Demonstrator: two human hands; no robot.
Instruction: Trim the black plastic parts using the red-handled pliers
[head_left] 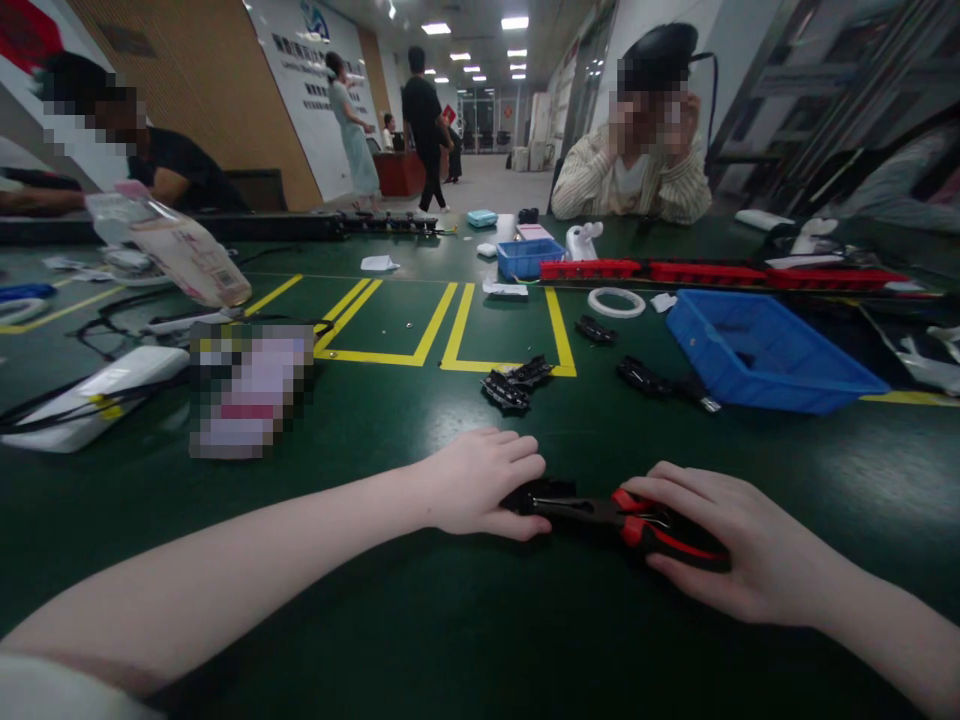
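My right hand (739, 545) is closed round the red and black handles of long-nose pliers (592, 510). Their jaws point left and reach a small black plastic part (529, 495) low over the green table. Fingers of my left hand (484, 485) are closed on that part and cover much of it. Whether the jaws grip it or only touch it, I cannot tell. Just beyond my left hand lie two similar black plastic pieces (516, 385), side by side. Farther right are more black pieces (641, 375), one beside a blue bin.
The blue bin (772, 350) stands right on the green table (360, 600). A white tape roll (615, 302), small blue basket (529, 258) and red strip (705, 273) lie beyond. A bottle (184, 250), white power bank (97, 395) and cables are left. A person (637, 150) sits opposite.
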